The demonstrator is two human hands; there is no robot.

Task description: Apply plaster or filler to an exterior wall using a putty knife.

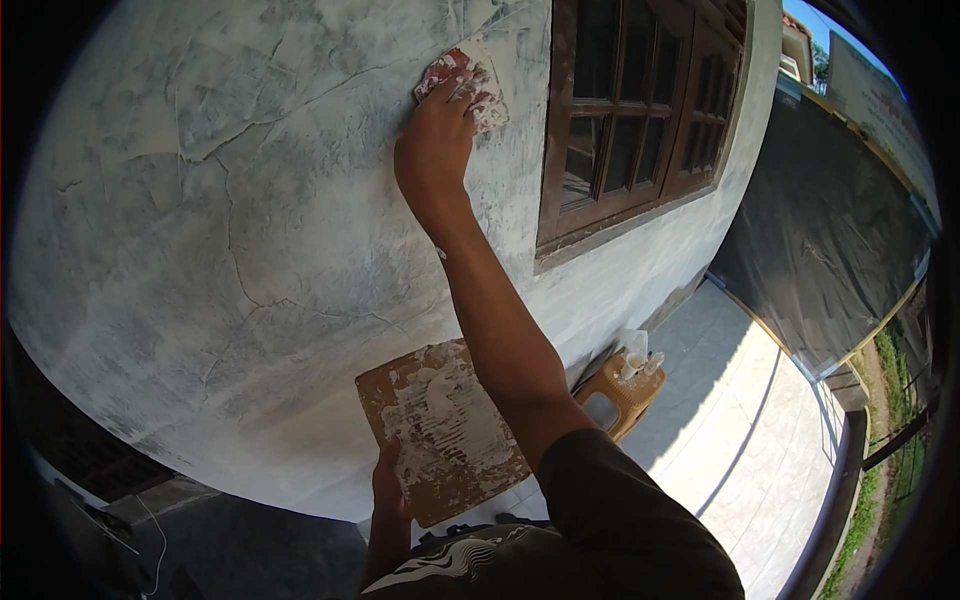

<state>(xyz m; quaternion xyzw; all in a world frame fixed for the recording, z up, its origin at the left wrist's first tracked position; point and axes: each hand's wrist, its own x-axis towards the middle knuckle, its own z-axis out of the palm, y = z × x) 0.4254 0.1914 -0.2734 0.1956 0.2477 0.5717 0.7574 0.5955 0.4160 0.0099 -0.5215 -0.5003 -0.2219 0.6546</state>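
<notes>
High on the cracked, grey-white wall [330, 210], my right hand [435, 150] is closed around a reddish putty spreader [480, 95] smeared with white putty. The spreader lies against the wall just left of the window; part of its grip is hidden by my fingers. Lower down, my left hand [390, 482] grips the left edge of a flat brown board [400, 400], and its fingers are mostly hidden behind it. White putty [450, 405] is spread in ridges over the board's middle. My right forearm passes over the board's right corner.
A brown wooden window [640, 110] is set in the wall to the right. Below it, a tan plastic stool or small table [630, 395] carries clear containers on the pale tiled floor [760, 420]. Dark sheeting [830, 220] hangs at the far right.
</notes>
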